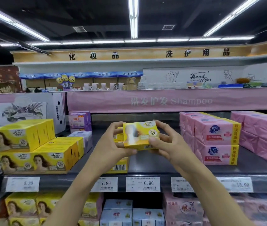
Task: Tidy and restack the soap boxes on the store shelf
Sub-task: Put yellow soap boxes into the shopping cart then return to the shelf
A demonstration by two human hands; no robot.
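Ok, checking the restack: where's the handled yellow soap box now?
Head view, centre: yellow soap box held between left hand and right hand, left of the pink packs.
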